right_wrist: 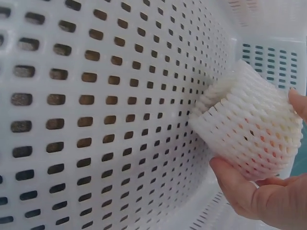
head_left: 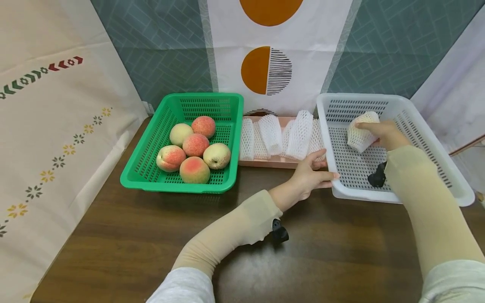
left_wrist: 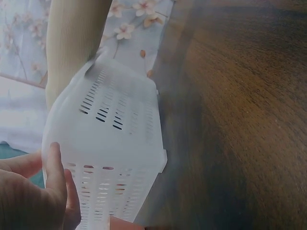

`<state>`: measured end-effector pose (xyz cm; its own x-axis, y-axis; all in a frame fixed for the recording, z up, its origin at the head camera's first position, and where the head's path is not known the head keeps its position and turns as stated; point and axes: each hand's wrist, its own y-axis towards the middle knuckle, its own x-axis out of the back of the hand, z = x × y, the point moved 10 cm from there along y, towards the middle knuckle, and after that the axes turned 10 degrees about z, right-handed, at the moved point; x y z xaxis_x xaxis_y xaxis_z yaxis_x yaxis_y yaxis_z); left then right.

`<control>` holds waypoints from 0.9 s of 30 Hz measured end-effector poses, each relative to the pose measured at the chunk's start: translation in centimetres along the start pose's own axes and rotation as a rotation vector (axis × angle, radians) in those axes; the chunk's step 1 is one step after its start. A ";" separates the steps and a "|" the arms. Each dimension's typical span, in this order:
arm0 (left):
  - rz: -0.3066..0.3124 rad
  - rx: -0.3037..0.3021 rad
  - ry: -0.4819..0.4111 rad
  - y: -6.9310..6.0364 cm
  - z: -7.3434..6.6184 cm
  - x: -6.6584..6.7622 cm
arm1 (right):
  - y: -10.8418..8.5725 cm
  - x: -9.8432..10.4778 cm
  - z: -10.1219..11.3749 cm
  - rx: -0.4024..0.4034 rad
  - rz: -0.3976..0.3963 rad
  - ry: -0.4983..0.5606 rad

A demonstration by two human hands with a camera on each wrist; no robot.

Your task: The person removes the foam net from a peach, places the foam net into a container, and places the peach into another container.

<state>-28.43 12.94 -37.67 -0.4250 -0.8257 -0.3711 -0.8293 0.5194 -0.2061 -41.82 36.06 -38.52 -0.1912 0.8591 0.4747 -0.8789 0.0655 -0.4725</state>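
Observation:
My right hand [head_left: 387, 134] grips a peach in a white foam net sleeve [head_left: 363, 131] inside the white basket [head_left: 398, 198]. In the right wrist view, red and yellow skin shows through the mesh of the sleeved peach [right_wrist: 249, 132], and its loose sleeve end lies against the perforated basket floor [right_wrist: 139, 110]. With my left hand [head_left: 306, 177] I pinch the basket's near left rim. The left wrist view has one finger [left_wrist: 56, 172] on the outer wall of the basket [left_wrist: 96, 139] while another digit passes behind the rim.
A green basket [head_left: 182, 188] on the left holds several bare peaches [head_left: 195, 170]. Between the baskets, a pink tray [head_left: 265, 163] carries several white foam net sleeves [head_left: 301, 134]. All stand on a brown wooden table [head_left: 151, 235], with a patterned cloth [head_left: 310, 80] behind.

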 end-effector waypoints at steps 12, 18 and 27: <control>-0.002 -0.010 0.028 0.1 -0.2 0.0 | -0.6 0.3 1.1 0.039 0.008 -0.033; -0.015 0.004 0.030 0.0 0.1 0.1 | -1.5 -0.2 2.2 0.067 0.062 -0.057; -0.014 -0.001 0.066 0.1 -0.4 -0.1 | -2.6 0.1 4.0 0.052 0.034 -0.050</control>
<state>-28.61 12.93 -37.30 -0.4365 -0.8453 -0.3081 -0.8354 0.5079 -0.2101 -41.31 33.92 -34.28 -0.2419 0.8341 0.4957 -0.8927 0.0089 -0.4506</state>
